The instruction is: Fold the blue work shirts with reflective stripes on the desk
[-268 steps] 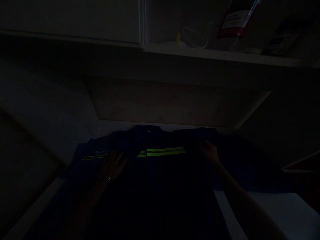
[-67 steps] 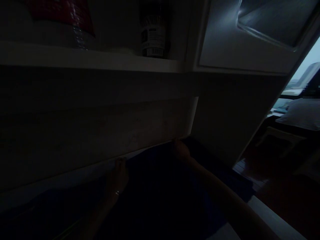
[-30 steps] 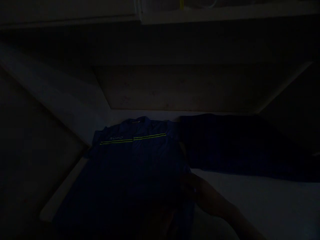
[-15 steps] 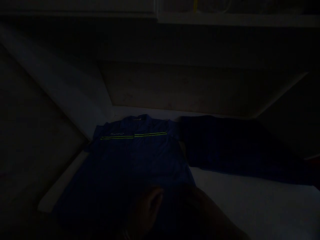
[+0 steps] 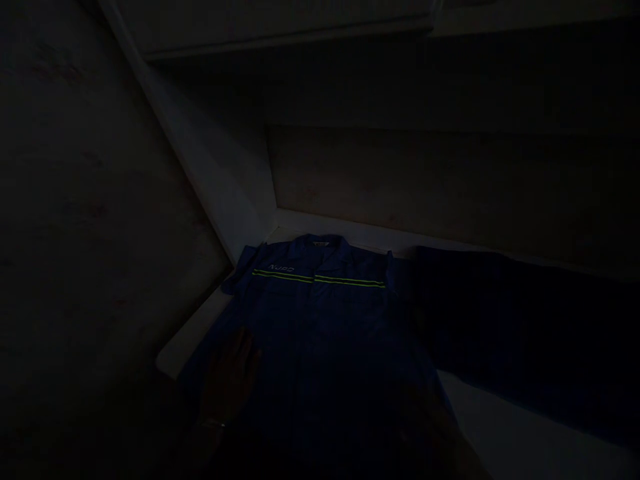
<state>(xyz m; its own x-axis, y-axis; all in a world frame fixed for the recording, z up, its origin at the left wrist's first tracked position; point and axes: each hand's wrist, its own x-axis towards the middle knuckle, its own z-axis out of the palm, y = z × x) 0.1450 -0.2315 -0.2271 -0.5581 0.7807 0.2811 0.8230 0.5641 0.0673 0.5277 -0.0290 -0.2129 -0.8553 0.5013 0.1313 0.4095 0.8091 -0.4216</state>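
A dark blue short-sleeved work shirt (image 5: 310,320) lies spread face up, with its collar toward the wall. Two yellow-green stripes and pale lettering cross its chest. My left hand (image 5: 233,373), with a band at the wrist, rests on the shirt's left part, fingers stretched out and flat. Over the lower right part of the shirt is my right hand (image 5: 420,413), so dark that its fingers cannot be made out.
The shirt lies on a white surface (image 5: 510,413). Another dark blue garment (image 5: 515,313) is beside the shirt's right sleeve. A white upright panel (image 5: 220,160) stands at the left, and a shelf edge (image 5: 300,43) overhangs above. The scene is very dim.
The view has turned left, so the shirt appears farther right. My left hand has moved to the left over the shirt and its fingers now lie flat.
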